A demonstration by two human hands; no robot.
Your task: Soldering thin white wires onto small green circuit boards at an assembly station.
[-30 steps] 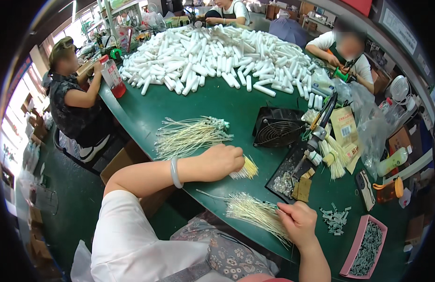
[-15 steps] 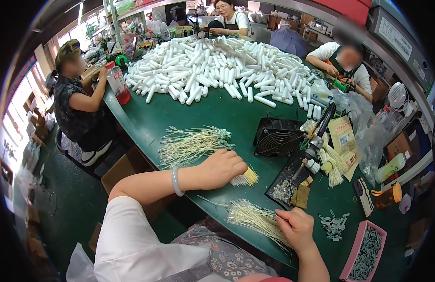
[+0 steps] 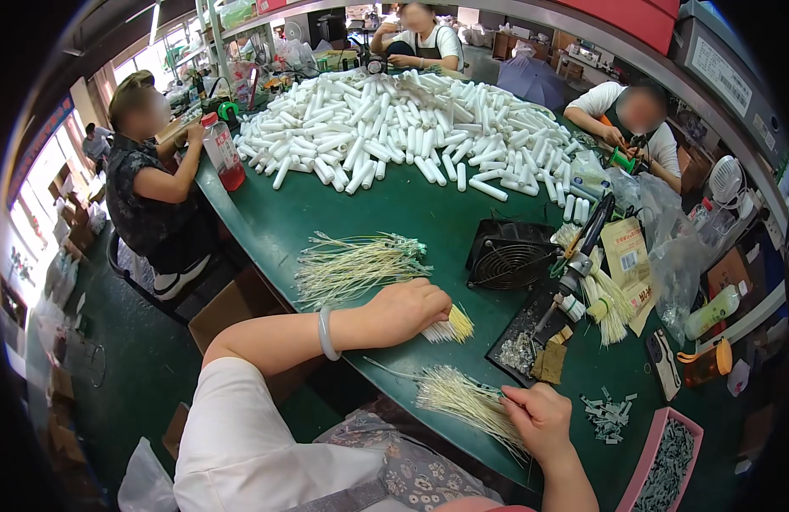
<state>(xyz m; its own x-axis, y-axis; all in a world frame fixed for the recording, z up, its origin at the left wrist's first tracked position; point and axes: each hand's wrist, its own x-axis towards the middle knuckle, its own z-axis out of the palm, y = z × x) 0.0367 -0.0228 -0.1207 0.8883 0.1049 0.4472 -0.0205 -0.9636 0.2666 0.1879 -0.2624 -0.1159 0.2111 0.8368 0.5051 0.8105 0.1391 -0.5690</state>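
Observation:
My left hand (image 3: 409,309), with a pale bangle at the wrist, is closed above a small bundle of short white and yellow wires (image 3: 451,328). Its curled fingers hide whatever they hold. My right hand (image 3: 539,418) pinches a small dark piece between thumb and forefinger, at the end of a thin pale wire trailing left. Under and beside that hand lies a bundle of pale yellow wires (image 3: 463,399). Farther away, beyond my left wrist, is a looser heap of wires with small greenish-white ends (image 3: 360,266).
White tubes (image 3: 394,128) are piled across the far table. A black fan (image 3: 509,256) stands centre right, near a soldering iron (image 3: 574,273) and black tray (image 3: 516,354). Small parts (image 3: 608,416) and a pink box (image 3: 667,461) lie right. Several co-workers sit around.
The whole view has shifted slightly. My left fingers have turned a little lower over the short wires; my right hand keeps its pinch. The far co-worker has raised a hand.

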